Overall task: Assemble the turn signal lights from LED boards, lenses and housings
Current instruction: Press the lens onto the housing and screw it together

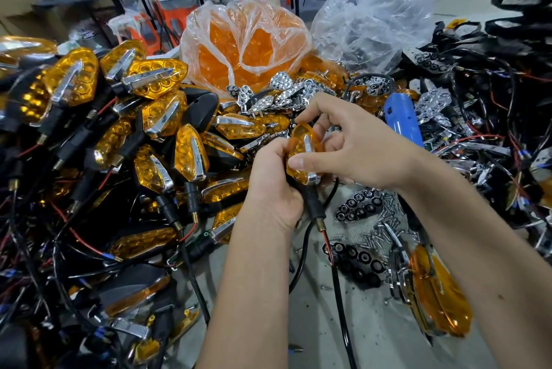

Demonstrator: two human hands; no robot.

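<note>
1. Both hands meet at the centre of a cluttered table, holding one amber turn signal light (303,153)
2. The left hand (273,186) is wrapped around its black stem
3. The right hand (355,147) pinches the amber lens between thumb and fingers
4. A pile of finished lights (125,129) lies to the left

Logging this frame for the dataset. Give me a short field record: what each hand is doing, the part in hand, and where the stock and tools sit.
left hand: grips the black stem under the turn signal light
right hand: fingers pressing on the amber lens
part in hand: turn signal light, amber lens with chrome strip, wires hanging below
finished pile: heaped on the left
lens stock: clear bag of amber lenses behind
screws: loose on the table, right of the wires
tool: blue screwdriver, lying unused
</note>
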